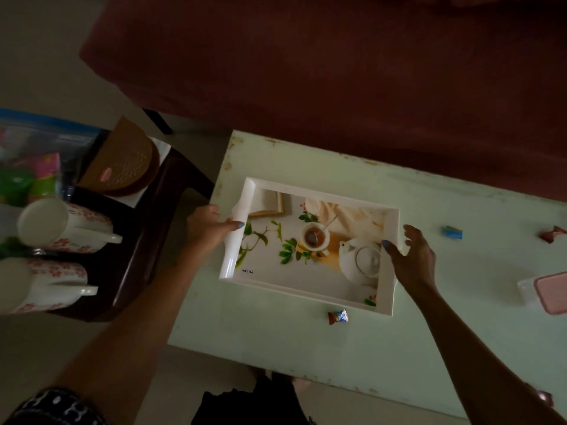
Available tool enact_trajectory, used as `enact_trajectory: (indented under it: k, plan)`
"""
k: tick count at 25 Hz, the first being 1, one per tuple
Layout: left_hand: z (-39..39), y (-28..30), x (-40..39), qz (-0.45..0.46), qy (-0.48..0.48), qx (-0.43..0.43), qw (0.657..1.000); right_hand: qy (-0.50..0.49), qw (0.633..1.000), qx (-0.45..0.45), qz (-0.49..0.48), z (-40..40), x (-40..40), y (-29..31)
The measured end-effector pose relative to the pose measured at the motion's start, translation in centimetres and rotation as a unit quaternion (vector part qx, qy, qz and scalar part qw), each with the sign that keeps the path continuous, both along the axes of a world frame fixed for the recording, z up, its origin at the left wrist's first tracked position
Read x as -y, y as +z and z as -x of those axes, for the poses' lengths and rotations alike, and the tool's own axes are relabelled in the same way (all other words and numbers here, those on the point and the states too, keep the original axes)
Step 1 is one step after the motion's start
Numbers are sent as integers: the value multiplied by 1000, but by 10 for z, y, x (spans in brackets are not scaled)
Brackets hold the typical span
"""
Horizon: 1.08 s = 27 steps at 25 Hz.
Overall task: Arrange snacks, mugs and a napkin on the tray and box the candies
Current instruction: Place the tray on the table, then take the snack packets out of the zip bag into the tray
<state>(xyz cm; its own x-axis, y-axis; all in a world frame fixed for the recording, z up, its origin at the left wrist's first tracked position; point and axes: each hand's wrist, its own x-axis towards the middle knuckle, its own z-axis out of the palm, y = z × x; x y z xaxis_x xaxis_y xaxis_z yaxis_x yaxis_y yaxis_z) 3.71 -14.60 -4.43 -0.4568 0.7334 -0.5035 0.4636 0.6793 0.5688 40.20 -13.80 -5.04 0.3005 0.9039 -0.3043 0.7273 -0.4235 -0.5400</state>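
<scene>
The task looks barely begun; the tray sits on the pale green counter with nothing on it but its own printed picture of a teapot and cup, so every item is judged still to be placed.

Far out beyond the left hand, on a dark side stand, two white mugs with red flowers lie on their sides, one nearer the viewer than the other; neither is on the tray yet; behind them a clear bag holds bright packets that may be the snacks, though I cannot tell for sure.

The left hand grips the tray's left rim, thumb curled over the edge and fingers underneath; the tray lies between the two hands.

Just below the tray, nearer the right forearm, a wrapped candy rests loose on the counter.

The right hand is at the tray's right rim, thumb touching the edge, fingers spread and only lightly bent, not closed around it.

Out past the right hand lie a blue candy and a red candy; nearer the viewer, at the frame's edge, stands a pink-lidded box, lid on, so the candies are unboxed; no napkin is clearly visible.
</scene>
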Motion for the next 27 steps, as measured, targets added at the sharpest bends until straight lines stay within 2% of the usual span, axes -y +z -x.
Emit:
enact_trajectory:
  k: [3, 7, 9, 12, 14, 16, 19, 21, 24, 27]
  plan:
    - [8, 67, 32, -96, 92, 97, 986, 50, 998, -29, -33, 47, -4, 54]
    - [52, 157, 93, -252, 201, 199, 925, 165, 978, -120, -39, 128, -15, 125]
    - [86, 192, 125, -306, 253, 204, 895, 227, 962, -149, -35, 179, -21, 153]
    - [138, 209, 159, -364, 393, 174, 827, 282, 940, -188, -26, 258, -26, 180]
    - [174, 201, 172, -362, 462, 191, 787, 323, 927, -192, -9, 318, -30, 187]
    - [210, 181, 174, -332, 514, 212, 762, 356, 916, -184, 10, 376, -36, 186]
    - [263, 140, 163, -233, 587, 264, 729, 363, 911, -189, 49, 460, -51, 170]
    - [291, 113, 155, -169, 614, 252, 729, 387, 908, -156, 48, 505, -64, 150]
    - [321, 83, 142, -142, 629, 264, 717, 410, 907, -78, 52, 555, -86, 115]
    - [341, 58, 132, -141, 645, 269, 701, 391, 912, -100, 76, 590, -103, 80]
